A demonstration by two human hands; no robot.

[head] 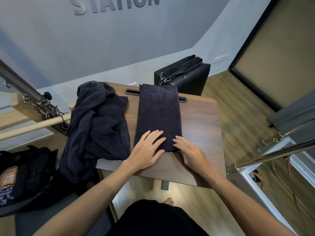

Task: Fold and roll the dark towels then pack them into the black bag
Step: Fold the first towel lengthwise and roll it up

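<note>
Pressing flat, plush folded towel (159, 114)

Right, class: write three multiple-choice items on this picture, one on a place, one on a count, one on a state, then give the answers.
1. Where does the crumpled dark towel pile lie?
A left of the folded towel
B inside the bag
C on the floor

2. How many hands touch the long folded dark towel?
A none
B one
C two

3. The black boxy bag beyond the brown wooden table is:
A held up
B standing untouched
C lying on the towel

Answers: 1 A, it drapes the table's left edge. 2 C, left hand and right hand rest on its near end. 3 B, no hand near it.
</note>
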